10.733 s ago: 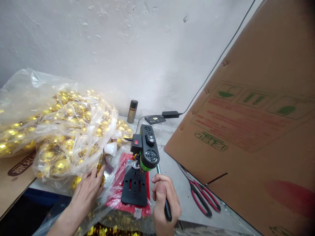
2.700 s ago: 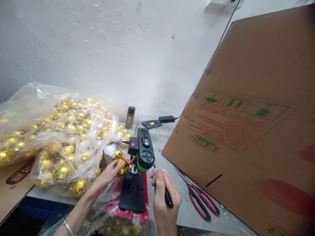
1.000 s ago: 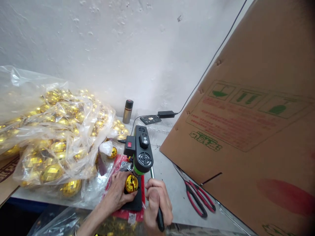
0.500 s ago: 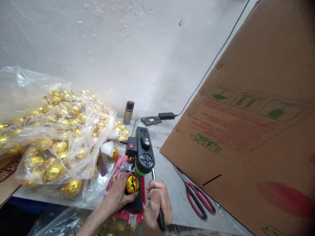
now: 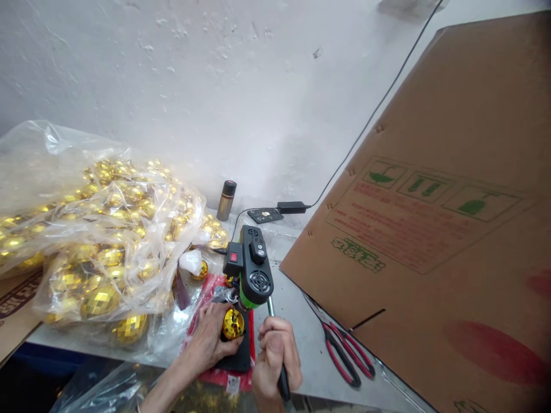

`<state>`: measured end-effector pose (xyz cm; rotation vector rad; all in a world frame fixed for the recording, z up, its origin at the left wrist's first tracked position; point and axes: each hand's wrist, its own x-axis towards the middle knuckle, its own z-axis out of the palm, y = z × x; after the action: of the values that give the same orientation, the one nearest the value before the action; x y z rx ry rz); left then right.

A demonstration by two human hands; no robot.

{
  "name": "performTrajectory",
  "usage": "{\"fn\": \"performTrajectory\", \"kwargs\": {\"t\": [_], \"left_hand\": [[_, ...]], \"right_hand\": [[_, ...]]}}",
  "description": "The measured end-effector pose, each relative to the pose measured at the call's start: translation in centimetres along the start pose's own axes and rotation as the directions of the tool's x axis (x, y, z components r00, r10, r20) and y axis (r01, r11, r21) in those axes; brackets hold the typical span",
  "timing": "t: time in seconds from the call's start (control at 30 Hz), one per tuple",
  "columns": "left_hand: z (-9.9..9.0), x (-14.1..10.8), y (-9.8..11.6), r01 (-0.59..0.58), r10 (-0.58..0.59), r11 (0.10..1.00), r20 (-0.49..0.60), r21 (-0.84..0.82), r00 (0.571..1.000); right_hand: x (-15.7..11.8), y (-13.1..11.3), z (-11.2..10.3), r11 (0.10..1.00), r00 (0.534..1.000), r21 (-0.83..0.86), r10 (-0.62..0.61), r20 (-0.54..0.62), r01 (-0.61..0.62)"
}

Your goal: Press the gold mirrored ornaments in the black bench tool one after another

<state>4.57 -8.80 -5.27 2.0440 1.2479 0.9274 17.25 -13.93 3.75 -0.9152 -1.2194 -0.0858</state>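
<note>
A shiny gold faceted ball [image 5: 233, 324] sits over the black base [image 5: 239, 360] of a small press, and my left hand [image 5: 210, 335] grips it between thumb and fingers. The black press head [image 5: 257, 269], with a red switch on its side, stands just above and behind the ball. My right hand [image 5: 278, 358] is wrapped round the lever [image 5: 283, 383], a metal rod with a black handle, right of the ball. Red plastic [image 5: 206, 295] lies beneath the base.
Clear bags of gold balls [image 5: 103, 252] fill the left. Behind the press are a dark-capped bottle [image 5: 226, 201], a black plate [image 5: 266, 215] and a cable adapter [image 5: 291, 207]. Red-handled scissors [image 5: 348, 355] lie beside a large cardboard box [image 5: 413, 229] at right.
The view has shifted slightly. Both hands keep their holds on the ball and the lever, with no clear movement relative to the press.
</note>
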Motion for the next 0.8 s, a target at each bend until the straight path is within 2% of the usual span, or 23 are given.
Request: {"fn": "performTrajectory", "kwargs": {"t": [0.23, 0.47, 0.63, 0.8], "left_hand": [[-0.3, 0.2, 0.7, 0.035, -0.035, 0.999, 0.020, 0.019, 0.999], [0.3, 0.4, 0.5, 0.029, -0.029, 0.999, 0.003, 0.044, 1.000], [0.2, 0.6, 0.7, 0.025, -0.025, 0.999, 0.010, 0.035, 1.000], [-0.1, 0.6, 1.0, 0.015, -0.015, 1.000, 0.028, 0.028, 0.999]], "right_hand": [[-0.4, 0.5, 0.0, 1.000, 1.000, 0.017, 0.013, -0.023, -0.012], [-0.1, 0.7, 0.3, 0.999, 0.999, 0.049, -0.012, -0.031, 0.013], [-0.4, 1.0, 0.4, 0.998, 0.998, -0.001, -0.055, -0.027, 0.055], [-1.8, 2.1, 0.2, 0.994, 0.996, -0.053, -0.094, 0.007, 0.095]]}}
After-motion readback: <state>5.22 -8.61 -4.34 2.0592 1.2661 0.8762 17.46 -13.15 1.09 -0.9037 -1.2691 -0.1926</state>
